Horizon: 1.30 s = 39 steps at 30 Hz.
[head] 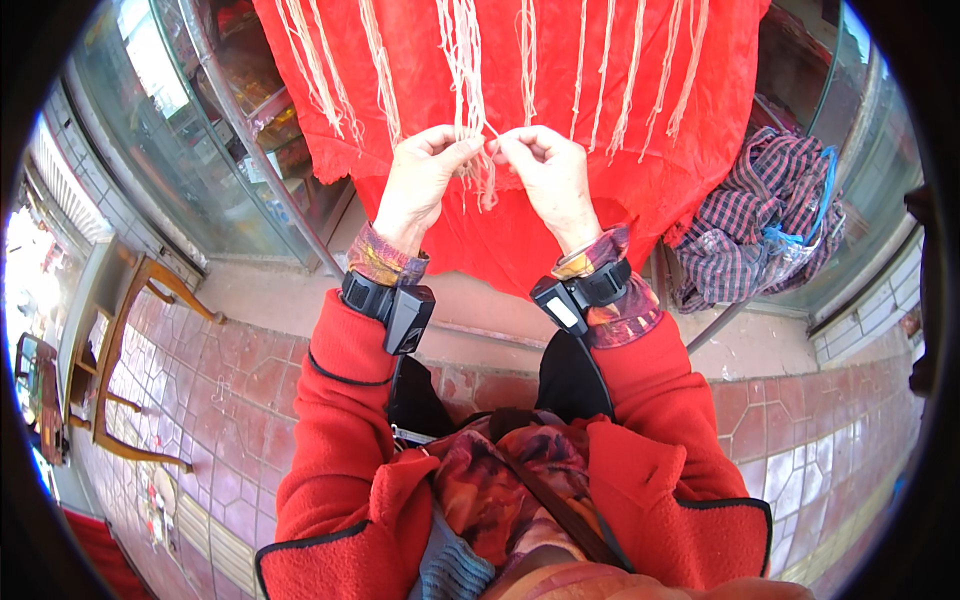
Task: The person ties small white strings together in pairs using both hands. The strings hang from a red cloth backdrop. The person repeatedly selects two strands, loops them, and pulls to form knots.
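A thick bundle of white strings (469,82) hangs at the middle of a red cloth (420,225). My left hand (427,176) pinches this bundle between thumb and fingers near its lower end, and the loose tails dangle below. Close beside it, my right hand (551,172) has thumb and fingertips together on a thin strand drawn out from the bundle. More hanging strings flank it: a cream cluster (382,75) on the left, another string cluster (529,60) just right, and several thinner ones (634,75) farther right. Both wrists carry black strapped devices.
Glass panels (232,172) with a metal post (247,127) stand left of the cloth. A bundled checked cloth (765,217) with blue ties sits at the right. Wooden furniture with curved legs (112,360) is on the tiled floor (247,375) at left. A pale step (480,322) lies below.
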Available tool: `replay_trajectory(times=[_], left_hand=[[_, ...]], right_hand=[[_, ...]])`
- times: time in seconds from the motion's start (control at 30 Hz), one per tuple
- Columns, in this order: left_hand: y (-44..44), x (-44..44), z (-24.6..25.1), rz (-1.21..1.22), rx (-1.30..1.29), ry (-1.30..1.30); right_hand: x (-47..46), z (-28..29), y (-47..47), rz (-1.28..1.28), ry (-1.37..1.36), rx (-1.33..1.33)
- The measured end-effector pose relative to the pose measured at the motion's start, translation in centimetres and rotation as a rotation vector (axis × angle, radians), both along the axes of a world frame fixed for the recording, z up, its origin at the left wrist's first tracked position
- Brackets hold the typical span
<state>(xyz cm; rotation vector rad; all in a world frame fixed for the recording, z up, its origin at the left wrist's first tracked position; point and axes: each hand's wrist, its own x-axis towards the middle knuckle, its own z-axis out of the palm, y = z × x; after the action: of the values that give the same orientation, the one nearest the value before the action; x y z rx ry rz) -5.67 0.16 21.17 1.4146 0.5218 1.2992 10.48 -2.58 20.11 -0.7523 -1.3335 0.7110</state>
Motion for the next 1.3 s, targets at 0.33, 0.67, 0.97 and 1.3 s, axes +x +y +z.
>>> replay_trajectory(times=[0.33,0.67,0.97,1.3], left_hand=[[-0.1,-0.7,-0.1,-0.502,-0.222,-0.285],[-1.0,-0.2,0.3,-0.318,-0.188,-0.144],[-1.0,1.5,0.3,-0.229,-0.084,-0.06],[-1.1,1.5,0.1,-0.06,-0.014,-0.002]], right_hand=[[3.1,0.2,0.8,0.784,0.613,-0.304],[4.9,1.8,-0.3,0.485,0.378,-0.132],[3.3,2.1,-0.7,0.308,-0.077,-0.145],[2.4,1.3,-0.6,0.032,-0.236,0.056]])
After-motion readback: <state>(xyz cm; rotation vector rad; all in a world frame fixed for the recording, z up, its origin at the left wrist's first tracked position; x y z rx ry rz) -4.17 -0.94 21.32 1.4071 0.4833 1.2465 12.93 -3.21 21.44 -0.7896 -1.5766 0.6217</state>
